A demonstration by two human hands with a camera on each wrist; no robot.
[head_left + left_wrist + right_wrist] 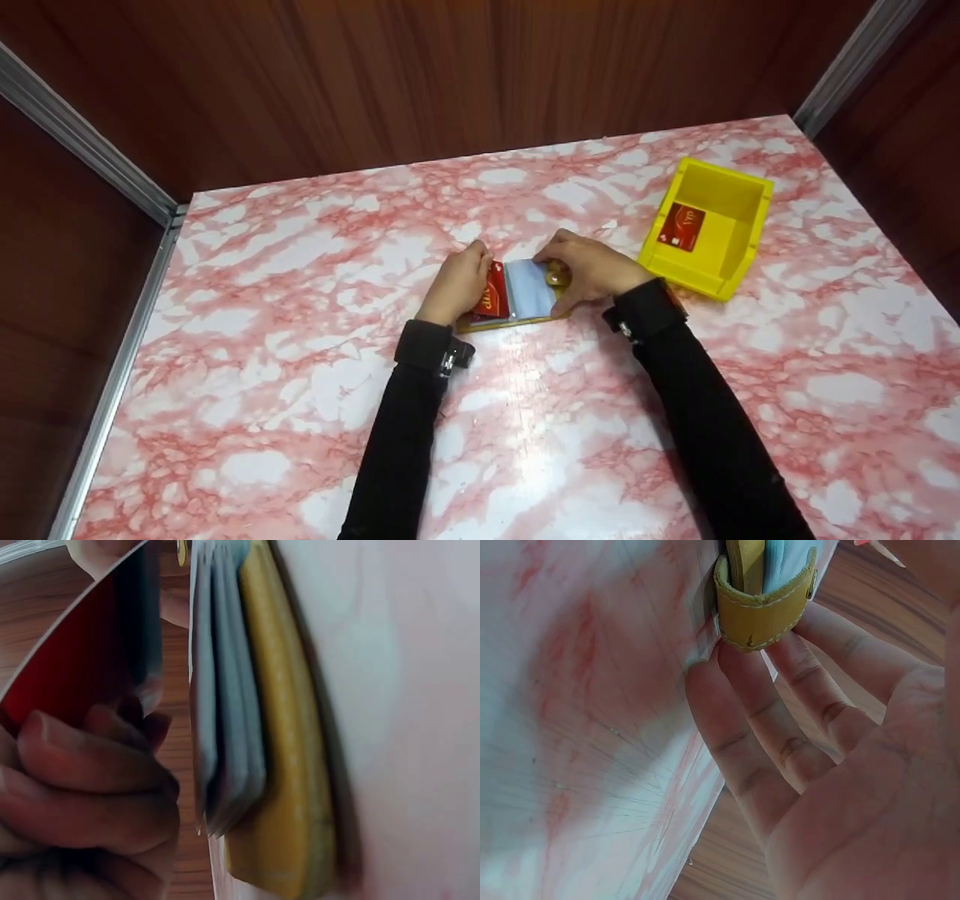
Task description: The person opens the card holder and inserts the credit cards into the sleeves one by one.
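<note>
A card holder with a yellow cover [289,765] and clear plastic sleeves [530,289] lies opened out on the tabletop. My left hand [463,283], its fingers curled, grips a red card [495,292] with gold lettering at the holder's left side. In the left wrist view that card stands tilted away from the stack of sleeves; whether a sleeve wraps it I cannot tell. At the other end my right hand [592,266] holds the holder between thumb and fingers. Its fingertips touch the yellow strap [761,619], which loops round that end.
To the right of my right hand stands a yellow bin [739,196] holding another red card [681,226]. Brown wood-look panels [420,75] close off the back and sides of the pink marbled table [300,420].
</note>
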